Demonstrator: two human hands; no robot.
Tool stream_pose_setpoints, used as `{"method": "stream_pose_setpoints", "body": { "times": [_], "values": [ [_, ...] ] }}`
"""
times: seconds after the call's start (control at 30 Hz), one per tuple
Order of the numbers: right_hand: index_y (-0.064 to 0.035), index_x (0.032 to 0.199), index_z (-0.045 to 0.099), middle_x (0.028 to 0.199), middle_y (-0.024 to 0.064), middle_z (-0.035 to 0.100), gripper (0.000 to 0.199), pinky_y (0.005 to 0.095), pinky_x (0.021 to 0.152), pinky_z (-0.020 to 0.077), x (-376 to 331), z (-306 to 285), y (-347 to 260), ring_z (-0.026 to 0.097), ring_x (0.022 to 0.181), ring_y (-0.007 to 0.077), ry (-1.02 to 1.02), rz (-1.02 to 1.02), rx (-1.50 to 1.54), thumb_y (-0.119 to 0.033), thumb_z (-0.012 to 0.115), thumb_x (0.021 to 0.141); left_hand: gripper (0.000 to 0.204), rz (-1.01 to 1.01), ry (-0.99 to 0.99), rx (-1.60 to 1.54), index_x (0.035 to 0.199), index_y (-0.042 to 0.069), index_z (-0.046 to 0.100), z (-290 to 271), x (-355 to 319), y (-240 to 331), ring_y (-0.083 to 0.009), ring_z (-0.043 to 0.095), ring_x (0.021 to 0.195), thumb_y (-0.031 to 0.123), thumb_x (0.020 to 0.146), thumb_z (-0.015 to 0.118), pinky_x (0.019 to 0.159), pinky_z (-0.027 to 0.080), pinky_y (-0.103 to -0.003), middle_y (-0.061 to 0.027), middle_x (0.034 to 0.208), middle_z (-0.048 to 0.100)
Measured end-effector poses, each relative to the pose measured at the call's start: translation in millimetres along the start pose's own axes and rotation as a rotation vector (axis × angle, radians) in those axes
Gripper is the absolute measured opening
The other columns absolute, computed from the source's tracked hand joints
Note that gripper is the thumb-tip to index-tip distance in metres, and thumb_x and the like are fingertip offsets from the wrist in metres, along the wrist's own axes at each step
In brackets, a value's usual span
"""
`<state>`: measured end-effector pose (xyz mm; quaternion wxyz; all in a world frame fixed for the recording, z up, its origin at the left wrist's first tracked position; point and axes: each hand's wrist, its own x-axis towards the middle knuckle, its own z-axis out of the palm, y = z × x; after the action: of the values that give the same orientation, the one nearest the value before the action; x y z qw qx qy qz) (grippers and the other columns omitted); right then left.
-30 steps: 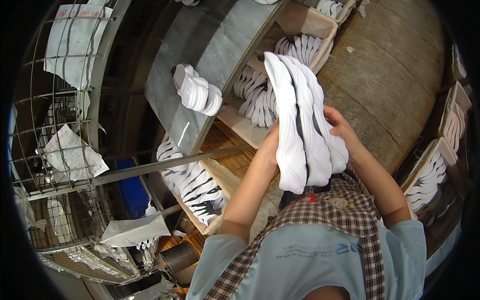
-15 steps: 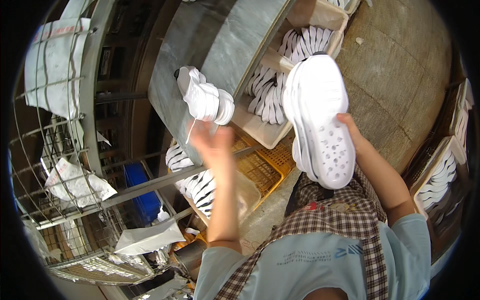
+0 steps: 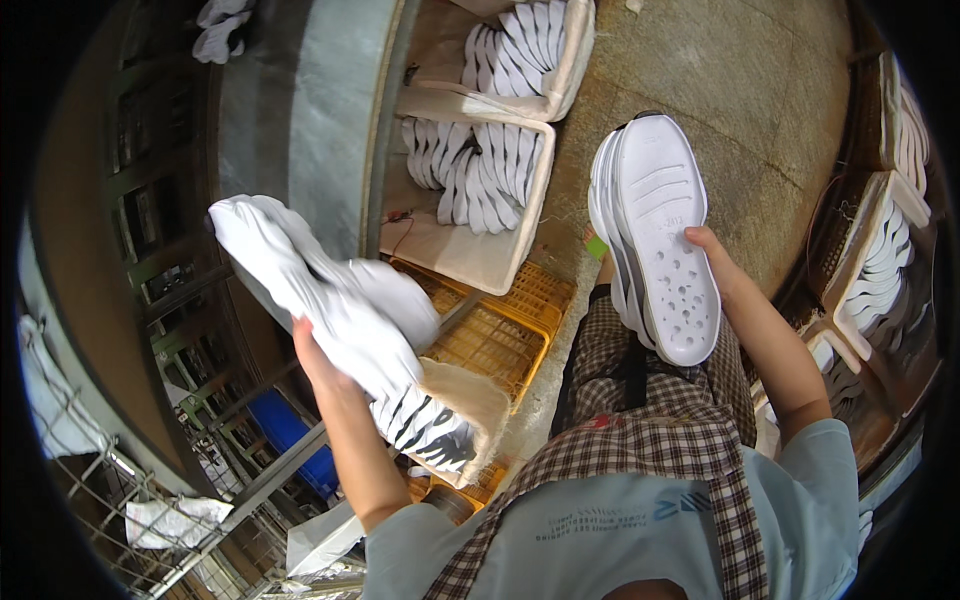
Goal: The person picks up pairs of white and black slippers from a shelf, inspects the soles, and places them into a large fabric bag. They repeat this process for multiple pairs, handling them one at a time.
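Note:
My right hand [image 3: 716, 268] is closed round a stack of white shoe soles [image 3: 660, 190]. The stack stands nearly upright, and the front sole shows small round dimples in its lower half. On the other side, my left hand [image 3: 322, 362] grips a second bunch of white soles [image 3: 290, 265], tilted and blurred by motion. This bunch is in front of the grey table's [image 3: 325, 120] near end, and part of it fans out to the right. My left fingers are mostly hidden behind the soles.
Fabric-lined bins [image 3: 535, 215] with rows of soles stand right of the table. Yellow plastic crates [image 3: 500, 345] lie nearer, beside a lined bin [image 3: 488, 400] of white-and-black soles. More bins [image 3: 838, 300] line the right side. A wire-mesh rack [image 3: 105, 500] and a blue bin [image 3: 290, 435] are at left.
My left hand, empty before, now holds white soles taken from the table and is farther left. My right hand keeps its stack. The view has shifted, and the table now appears farther left.

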<state>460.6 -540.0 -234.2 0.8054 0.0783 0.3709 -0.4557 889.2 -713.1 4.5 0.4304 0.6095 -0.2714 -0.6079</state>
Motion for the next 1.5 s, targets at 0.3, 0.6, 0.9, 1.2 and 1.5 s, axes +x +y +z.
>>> {"method": "stream_pose_setpoints", "body": {
  "times": [0.3,0.6,0.9,1.2,1.5],
  "values": [
    [0.0091,0.127,0.041,0.111,0.0248,0.059,0.076,0.0373,0.084,0.0534,43.1,-32.6,9.3,0.064,0.093,0.0312,0.047,0.027,0.086,-0.041,0.061,0.073,0.056,-0.116,-0.017,0.526,0.128,-0.005,0.04,60.5,63.2,-220.9,-0.0193,0.053,0.104,-0.004,0.075,0.055,0.09,0.041,-0.029,-0.0133,0.114,0.055],
    [-0.0007,0.144,0.002,0.13,0.0228,0.041,0.104,0.0405,0.091,0.0469,232.1,37.2,99.3,0.05,0.114,0.0262,-0.412,0.042,0.175,-0.022,0.073,0.071,0.083,0.467,0.55,1.424,0.14,-0.004,0.019,-126.6,403.8,-254.9,-0.0365,0.052,0.111,0.02,0.078,0.069,0.09,0.046,-0.044,-0.0241,0.127,0.045],
    [-0.0078,0.141,-0.005,0.139,0.0168,0.028,0.108,0.0374,0.105,0.0267,371.7,76.3,184.4,0.028,0.128,0.0253,-0.546,0.131,0.081,-0.019,0.076,0.07,0.07,0.874,0.884,1.993,0.122,0.001,0.041,-231.4,593.3,-245.9,-0.0354,0.058,0.1,0.037,0.068,0.068,0.084,0.048,-0.045,-0.0195,0.112,0.055],
    [-0.001,0.142,-0.006,0.136,0.0179,0.023,0.11,0.0362,0.104,0.0289,394.4,69.0,202.9,0.027,0.126,0.024,-0.44,0.368,0.182,-0.014,0.075,0.069,0.1,0.207,0.321,2.108,0.139,-0.006,0.017,-284.3,666.3,-307.0,-0.0368,0.035,0.127,0.048,0.073,0.069,0.103,0.031,-0.041,-0.0252,0.139,0.031],
    [0.0029,0.138,0.019,0.127,0.017,0.041,0.089,0.0369,0.101,0.032,405.0,79.6,182.2,0.038,0.121,0.026,-0.324,0.114,0.081,-0.016,0.073,0.071,0.078,-0.508,-0.345,0.288,0.141,-0.001,0.023,-145.9,480.9,-296.9,-0.0221,0.045,0.12,0.043,0.087,0.059,0.104,0.032,-0.036,-0.0149,0.131,0.047]
  ]
}}
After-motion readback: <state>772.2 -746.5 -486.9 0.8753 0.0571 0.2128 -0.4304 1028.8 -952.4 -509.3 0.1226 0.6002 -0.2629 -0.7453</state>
